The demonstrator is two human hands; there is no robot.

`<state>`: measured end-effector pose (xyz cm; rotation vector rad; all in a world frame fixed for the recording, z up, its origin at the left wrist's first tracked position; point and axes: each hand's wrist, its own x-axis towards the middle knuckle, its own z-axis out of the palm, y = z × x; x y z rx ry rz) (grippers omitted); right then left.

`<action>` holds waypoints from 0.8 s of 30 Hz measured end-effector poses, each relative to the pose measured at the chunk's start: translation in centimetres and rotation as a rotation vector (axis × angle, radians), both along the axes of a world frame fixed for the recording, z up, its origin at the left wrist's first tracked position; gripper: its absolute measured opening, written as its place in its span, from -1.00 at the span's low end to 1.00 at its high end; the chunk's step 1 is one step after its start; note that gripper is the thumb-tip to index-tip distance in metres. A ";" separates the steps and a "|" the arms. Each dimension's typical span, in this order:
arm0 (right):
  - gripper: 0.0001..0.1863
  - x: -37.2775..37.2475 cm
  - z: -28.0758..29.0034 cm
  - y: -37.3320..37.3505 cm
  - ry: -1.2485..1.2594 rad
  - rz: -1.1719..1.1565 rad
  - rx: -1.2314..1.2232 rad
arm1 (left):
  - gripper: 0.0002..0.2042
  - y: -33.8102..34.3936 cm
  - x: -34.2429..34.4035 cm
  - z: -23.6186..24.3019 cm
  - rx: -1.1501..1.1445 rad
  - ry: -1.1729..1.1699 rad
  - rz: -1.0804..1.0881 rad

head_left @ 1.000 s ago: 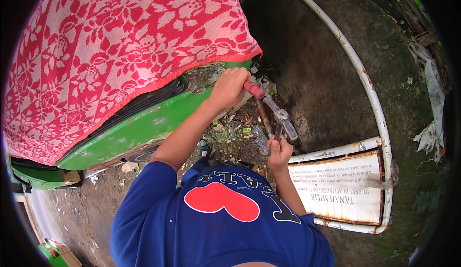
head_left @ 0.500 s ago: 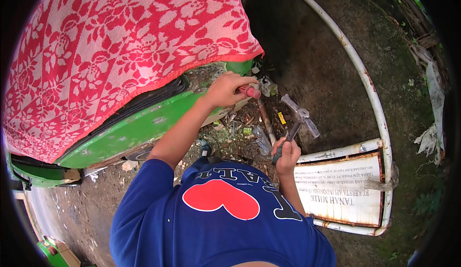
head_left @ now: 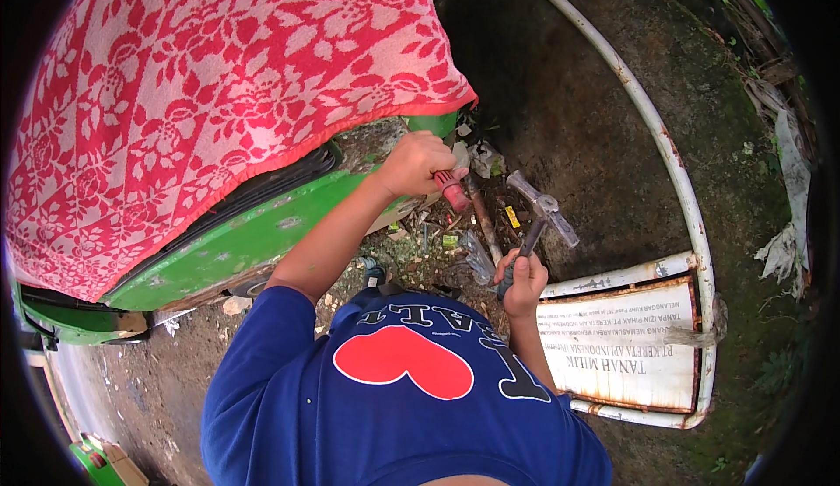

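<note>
My left hand (head_left: 418,164) is closed around a red ribbed-handled tool (head_left: 451,190), beside the green body panel (head_left: 236,241). The handle's end points down and to the right, and the tool's other end is hidden behind my fingers. In my right hand (head_left: 525,285) is a hammer (head_left: 544,208), gripped by its dark handle with the thumb along it. Its worn metal head is up, apart from the red tool. Between the two hands a rusty rod (head_left: 484,215) shows over the littered ground. A pink-and-red floral cloth (head_left: 254,75) covers the top of the green body.
A white, rust-edged sign board (head_left: 621,342) in a bent white pipe frame (head_left: 652,114) lies to the right. Rubble and scraps, with a small yellow piece (head_left: 513,216) and clear plastic (head_left: 478,258), lie on the ground. A green and brown piece (head_left: 105,460) is at lower left.
My left hand has turned the red tool, so its handle end now points lower and nearer to me. The hammer has shifted slightly left in my right hand.
</note>
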<state>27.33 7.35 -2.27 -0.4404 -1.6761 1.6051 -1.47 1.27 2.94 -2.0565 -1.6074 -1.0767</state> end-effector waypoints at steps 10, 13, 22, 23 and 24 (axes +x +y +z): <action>-0.52 0.1 0.0 0.2 -0.011 -0.020 0.015 | -0.65 0.4 0.1 -0.4 0.124 -0.007 -0.065; -0.52 0.1 0.0 0.3 -0.013 -0.017 0.013 | -0.68 0.2 -0.2 -0.5 0.062 0.016 -0.051; -0.51 0.3 -2.3 0.1 -0.082 -0.013 0.153 | -0.72 0.4 -0.9 -1.4 0.040 0.100 -0.062; -0.50 0.4 -3.0 -0.7 -0.008 -0.018 0.135 | -0.72 0.5 -0.9 -1.3 0.055 0.091 -0.072; -0.49 0.4 -3.9 -1.1 0.070 -0.021 0.118 | -0.72 0.5 -1.0 -1.2 0.061 0.088 -0.076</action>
